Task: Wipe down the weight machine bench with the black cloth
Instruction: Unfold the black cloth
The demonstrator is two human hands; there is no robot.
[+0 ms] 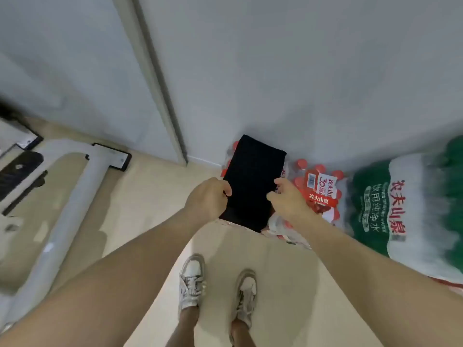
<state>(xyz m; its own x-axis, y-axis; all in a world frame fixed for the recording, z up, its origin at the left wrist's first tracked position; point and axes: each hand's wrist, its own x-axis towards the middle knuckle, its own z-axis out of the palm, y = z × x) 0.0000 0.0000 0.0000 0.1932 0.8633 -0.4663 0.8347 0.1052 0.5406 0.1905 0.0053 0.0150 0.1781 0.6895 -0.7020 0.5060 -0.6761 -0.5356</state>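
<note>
Left grip and right grip pinch opposite edges of the black cloth, to lift it folded off the water-bottle pack

Plain white wall fills the upper half of the frame. A grey vertical strip runs down it from top centre to the floor. The floor is pale beige and smooth, with soft shadows at lower centre. Light is even and indoor. A white tubular floor frame with a black end cap lies at left, blurred. At centre right, against the wall, sits a shrink-wrapped pack of red-capped water bottles. Just beside it at far right is a green-wrapped water pack.
</note>
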